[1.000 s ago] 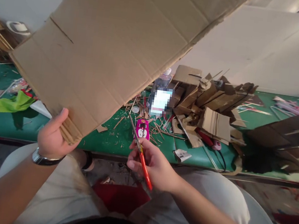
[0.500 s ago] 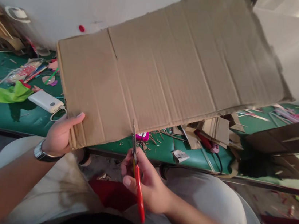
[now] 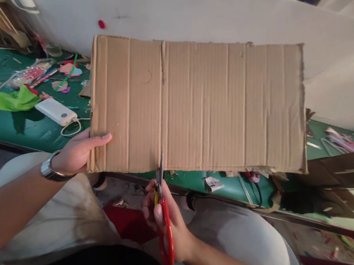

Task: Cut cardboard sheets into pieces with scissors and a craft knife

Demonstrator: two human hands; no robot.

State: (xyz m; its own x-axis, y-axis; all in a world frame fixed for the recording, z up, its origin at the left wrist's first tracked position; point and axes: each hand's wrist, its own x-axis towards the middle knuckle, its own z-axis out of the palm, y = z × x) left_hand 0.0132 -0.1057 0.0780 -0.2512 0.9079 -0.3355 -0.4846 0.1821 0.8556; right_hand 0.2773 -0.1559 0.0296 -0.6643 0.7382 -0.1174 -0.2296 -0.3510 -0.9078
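A large sheet of brown corrugated cardboard [image 3: 206,110] with ridges and torn edges is held up in front of me. My left hand [image 3: 78,152] grips its lower left corner, thumb on the near face and fingers hidden behind. In my right hand [image 3: 168,218] is a pair of red-handled scissors [image 3: 168,235], pointing upward. One blade lies over the near face at the lower edge, right of my left hand; the other blade is mostly hidden. A dark slit runs down from the sheet's top edge, roughly in line with the scissors.
On the green table [image 3: 48,139] lie a white power bank [image 3: 56,111] with a cable, a bright green bag [image 3: 11,100] and coloured scraps. Cut cardboard pieces [image 3: 341,171] stand at the right. Stacked cardboard [image 3: 5,21] leans at the far left, against the white wall [image 3: 196,9].
The cardboard has swung from a slant to nearly level, its right end coming down. My left hand still grips the corner, and the scissors stay at the lower edge.
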